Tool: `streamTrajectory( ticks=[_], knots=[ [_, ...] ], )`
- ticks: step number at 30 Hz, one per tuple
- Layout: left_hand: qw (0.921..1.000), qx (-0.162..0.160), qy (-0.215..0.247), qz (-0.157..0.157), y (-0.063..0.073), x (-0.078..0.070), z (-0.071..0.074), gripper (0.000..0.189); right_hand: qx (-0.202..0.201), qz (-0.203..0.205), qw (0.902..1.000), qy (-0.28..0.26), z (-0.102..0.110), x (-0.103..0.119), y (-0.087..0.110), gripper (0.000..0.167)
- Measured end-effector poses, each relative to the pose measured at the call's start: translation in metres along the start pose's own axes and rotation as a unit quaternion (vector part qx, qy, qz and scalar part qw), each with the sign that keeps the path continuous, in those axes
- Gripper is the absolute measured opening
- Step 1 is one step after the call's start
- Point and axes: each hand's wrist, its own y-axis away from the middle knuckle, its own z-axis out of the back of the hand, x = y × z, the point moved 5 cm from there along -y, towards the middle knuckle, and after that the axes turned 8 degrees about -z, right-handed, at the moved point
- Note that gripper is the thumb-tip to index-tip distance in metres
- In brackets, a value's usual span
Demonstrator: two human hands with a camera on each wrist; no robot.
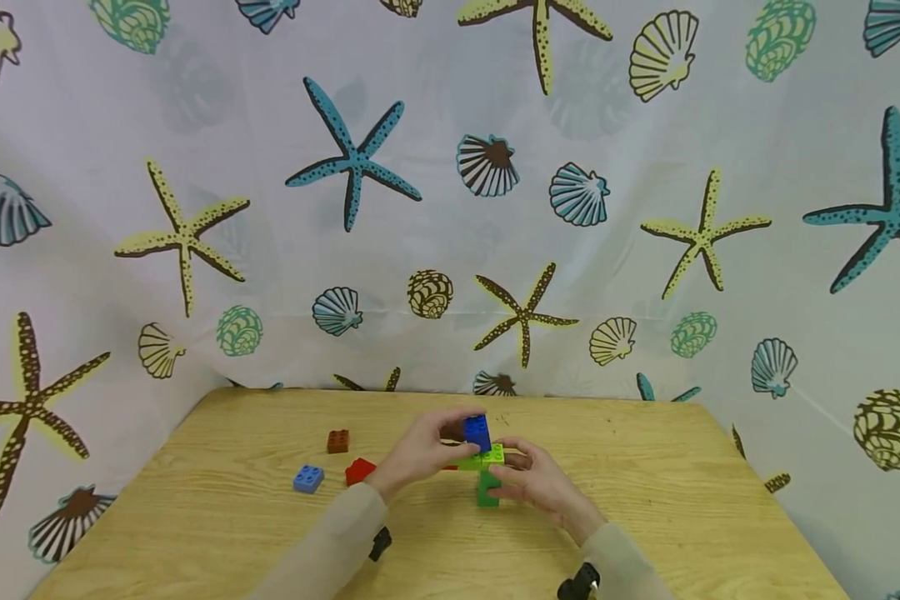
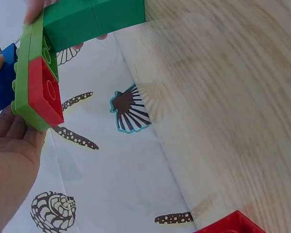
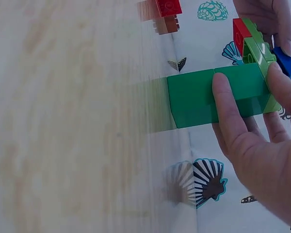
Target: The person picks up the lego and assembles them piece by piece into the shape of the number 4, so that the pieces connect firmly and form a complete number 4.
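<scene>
A stack of toy building bricks stands at the middle of the table: dark green bricks [image 3: 194, 97] one above the other, with a long light green brick [image 1: 494, 455] across the top. Beneath that light green brick's overhang sits a red brick [image 2: 46, 92]. My left hand [image 1: 427, 450] pinches a blue brick [image 1: 477, 432] above the light green top, tilted in the head view; whether it is joined to the studs I cannot tell. From the other side my right hand [image 1: 543, 486] grips the stack, its fingers around the dark green bricks and its thumb near the light green one.
Left of the stack, a light blue brick [image 1: 309, 478], a red brick [image 1: 359, 471] and a brown brick [image 1: 337, 442] lie loose on the wooden table [image 1: 645, 483]. Behind it hangs a white curtain [image 1: 420, 225] printed with shells and starfish.
</scene>
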Motion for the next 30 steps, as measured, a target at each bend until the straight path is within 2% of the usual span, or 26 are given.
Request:
streamTrajectory(
  ticks=[11,14,30],
  knots=[
    [0.9965,0.027,-0.061,-0.05,-0.007,-0.013,-0.015,0.049,0.004,0.01,0.9999,-0.007,-0.002,-0.001,0.0,0.045],
    [0.9959,0.03,-0.066,-0.054,-0.007,-0.015,-0.016,0.048,0.003,0.009,0.9999,-0.005,-0.002,-0.001,0.0,0.044],
    [0.9946,0.036,-0.091,-0.035,-0.01,-0.013,-0.018,0.047,-0.001,0.016,0.9999,0.001,0.001,-0.003,-0.001,0.044]
  ],
)
